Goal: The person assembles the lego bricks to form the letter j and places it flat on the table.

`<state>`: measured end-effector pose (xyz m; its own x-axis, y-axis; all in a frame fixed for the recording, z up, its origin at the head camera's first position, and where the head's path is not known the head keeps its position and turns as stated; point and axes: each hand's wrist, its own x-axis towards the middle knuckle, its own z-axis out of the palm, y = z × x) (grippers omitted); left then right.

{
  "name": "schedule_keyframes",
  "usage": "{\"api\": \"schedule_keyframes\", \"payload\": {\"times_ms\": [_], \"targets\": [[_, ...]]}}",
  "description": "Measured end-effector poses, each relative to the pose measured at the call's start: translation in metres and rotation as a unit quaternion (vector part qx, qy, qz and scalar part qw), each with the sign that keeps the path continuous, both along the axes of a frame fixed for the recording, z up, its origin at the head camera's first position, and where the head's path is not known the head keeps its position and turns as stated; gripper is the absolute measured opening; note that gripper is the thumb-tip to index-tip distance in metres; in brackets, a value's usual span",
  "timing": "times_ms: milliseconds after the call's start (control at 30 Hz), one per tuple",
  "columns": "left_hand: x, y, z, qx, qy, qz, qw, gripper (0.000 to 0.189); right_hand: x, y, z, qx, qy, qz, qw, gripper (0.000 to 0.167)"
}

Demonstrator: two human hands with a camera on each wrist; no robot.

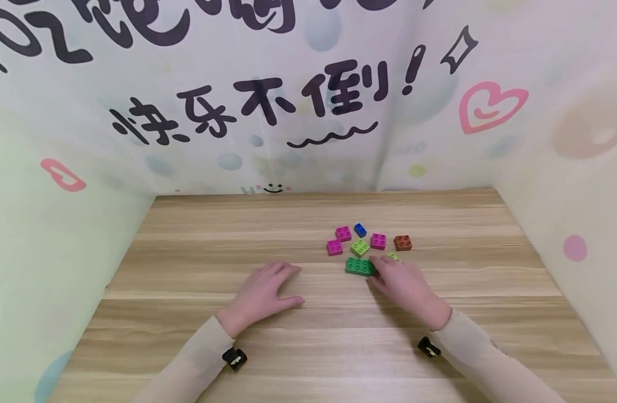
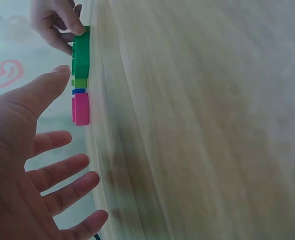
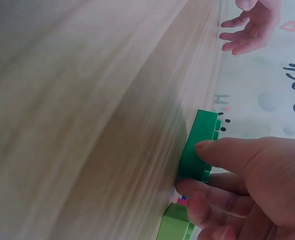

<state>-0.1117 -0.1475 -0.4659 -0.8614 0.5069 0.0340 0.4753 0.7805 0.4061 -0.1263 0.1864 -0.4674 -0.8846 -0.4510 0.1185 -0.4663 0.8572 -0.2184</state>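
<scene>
My right hand (image 1: 404, 284) pinches the right end of a long green toy building brick (image 1: 357, 266), thumb on its near side in the right wrist view. The brick stands studs up on the table. Just behind it sits a lime brick (image 1: 360, 247); another lime brick (image 1: 393, 257) is partly hidden by my right hand and shows close to the fingers in the right wrist view. My left hand (image 1: 260, 294) is to the left, fingers spread and thumb apart, with nothing in it. In the left wrist view the green brick (image 2: 82, 55) lies beyond my left thumb.
Behind the green brick are three magenta bricks (image 1: 343, 233), a small blue brick (image 1: 360, 230) and a reddish-brown brick (image 1: 402, 243). The wood-grain table (image 1: 308, 347) meets a printed cloth backdrop (image 1: 308, 162) at the back and sides. Each sleeve carries a black wrist device (image 1: 234, 359).
</scene>
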Motion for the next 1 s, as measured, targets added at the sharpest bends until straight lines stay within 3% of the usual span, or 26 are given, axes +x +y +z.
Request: {"api": "schedule_keyframes", "payload": {"times_ms": [167, 467, 767, 1000], "targets": [[-0.001, 0.003, 0.000, 0.007, -0.012, -0.004, 0.9999, 0.068, -0.002, -0.003, 0.001, -0.022, -0.014, -0.001, 0.9997, 0.034], [-0.004, 0.011, 0.000, 0.057, -0.050, -0.029, 0.9967, 0.058, -0.006, -0.013, 0.002, -0.064, -0.082, 0.006, 0.9946, 0.033], [-0.009, 0.028, -0.002, 0.103, -0.124, -0.035, 0.9863, 0.057, -0.003, -0.033, -0.003, -0.088, -0.104, 0.035, 0.9901, 0.032], [-0.014, 0.044, -0.007, 0.154, -0.138, -0.054, 0.9768, 0.055, 0.000, -0.043, -0.004, -0.096, -0.085, 0.058, 0.9900, 0.032]]}}
